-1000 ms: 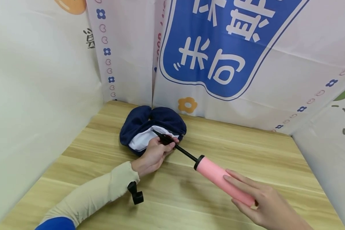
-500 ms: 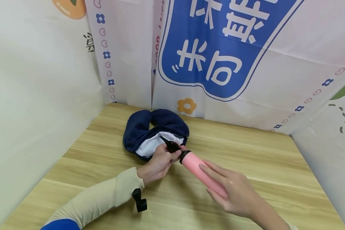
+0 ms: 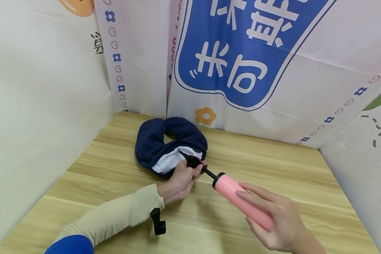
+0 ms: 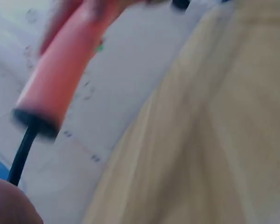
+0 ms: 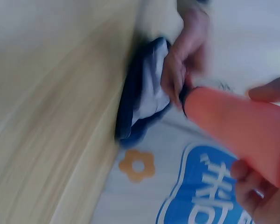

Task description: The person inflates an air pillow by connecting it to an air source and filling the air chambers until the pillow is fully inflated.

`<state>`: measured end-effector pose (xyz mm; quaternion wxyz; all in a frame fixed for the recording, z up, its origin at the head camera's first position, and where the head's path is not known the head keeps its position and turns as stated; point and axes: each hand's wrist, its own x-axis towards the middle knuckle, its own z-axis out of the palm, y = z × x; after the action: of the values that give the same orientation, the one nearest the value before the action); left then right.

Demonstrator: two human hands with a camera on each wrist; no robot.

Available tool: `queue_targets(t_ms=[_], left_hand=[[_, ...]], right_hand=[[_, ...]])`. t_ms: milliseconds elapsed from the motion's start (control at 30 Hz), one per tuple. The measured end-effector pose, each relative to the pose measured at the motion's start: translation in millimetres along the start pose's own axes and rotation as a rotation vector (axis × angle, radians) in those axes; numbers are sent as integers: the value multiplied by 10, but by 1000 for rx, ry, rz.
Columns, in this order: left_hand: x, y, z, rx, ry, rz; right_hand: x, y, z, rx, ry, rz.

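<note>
A navy U-shaped neck pillow (image 3: pixel 149 141) lies on the table, its cover gaping over a white inner part (image 3: pixel 166 162). My left hand (image 3: pixel 181 180) grips the black nozzle end (image 3: pixel 192 161) of a pink hand pump (image 3: pixel 241 199) beside that opening. The black tip points into the white part; whether it sits in a valve cannot be told. My right hand (image 3: pixel 277 215) holds the pink barrel, fingers and thumb around it. A short stretch of black rod (image 3: pixel 209 173) shows between the hands. In the right wrist view, the barrel (image 5: pixel 233 123) is blurred.
The wood-grain table (image 3: pixel 289 183) is bounded by a white printed sheet (image 3: pixel 146 70) behind and pale walls at both sides. A black strap piece (image 3: pixel 158 222) hangs from the left sleeve (image 3: pixel 124 211).
The barrel first slid up to my left hand, covering the rod, then drew back toward the lower right, baring part of it. The pillow and left hand shifted slightly right.
</note>
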<state>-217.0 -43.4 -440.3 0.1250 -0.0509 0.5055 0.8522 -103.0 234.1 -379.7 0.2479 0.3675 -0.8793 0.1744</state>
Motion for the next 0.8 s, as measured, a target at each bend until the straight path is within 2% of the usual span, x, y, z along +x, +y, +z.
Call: queue_targets(t_ms=[67, 133, 233, 400, 500, 567, 667, 733, 800], left_hand=[[-39, -85, 35, 11, -2, -42], [-66, -131, 38, 16, 8, -47], [-82, -116, 11, 42, -7, -24], [-84, 11, -93, 66, -64, 39], [-70, 94, -138, 62, -101, 58], [-43, 141, -160, 48, -103, 73], [-8, 174, -180, 12, -43, 91], [4, 153, -163, -17, 6, 91], [7, 100, -110, -35, 22, 76]], right_hand=[[118, -28, 138, 21, 24, -16], [203, -54, 231, 23, 19, 11], [256, -57, 289, -8, -71, 40], [87, 17, 126, -19, -309, 89], [-68, 83, -67, 1, -363, 143], [-138, 119, -197, -13, -363, 161], [-178, 142, -357, -63, -338, 163], [-139, 142, -372, -82, -270, 123], [-30, 117, -285, -80, -195, 68]])
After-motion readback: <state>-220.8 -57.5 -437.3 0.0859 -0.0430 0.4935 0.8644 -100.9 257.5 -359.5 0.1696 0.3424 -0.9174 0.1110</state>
